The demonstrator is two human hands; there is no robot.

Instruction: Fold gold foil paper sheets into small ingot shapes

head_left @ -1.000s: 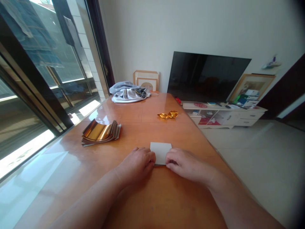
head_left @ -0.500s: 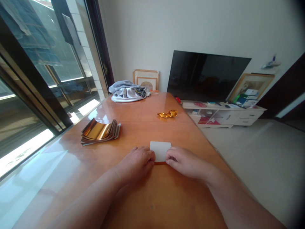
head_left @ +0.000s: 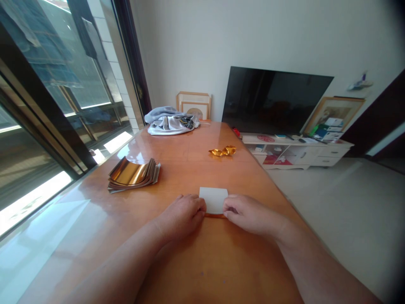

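Observation:
A small sheet of foil paper (head_left: 214,200), pale side up, lies on the wooden table between my hands. A narrow orange-gold strip shows along its near edge. My left hand (head_left: 189,212) is closed on the sheet's left near corner, fingers curled. At the right near corner my right hand (head_left: 243,214) pinches the edge between thumb and bent fingers. To the left sits a curved stack of gold foil sheets (head_left: 131,174). Beyond the sheet, toward the right, lie two folded gold foil pieces (head_left: 222,151).
A heap of grey cloth (head_left: 172,121) rests at the far end of the table (head_left: 190,169). Behind it, picture frames (head_left: 194,103) lean on the wall. A large television (head_left: 275,101) stands on a white cabinet (head_left: 300,156). Glass sliding doors (head_left: 60,84) run along the left.
My right hand has shifted slightly to the right along the near edge of the foil paper. My left hand stays nearly still.

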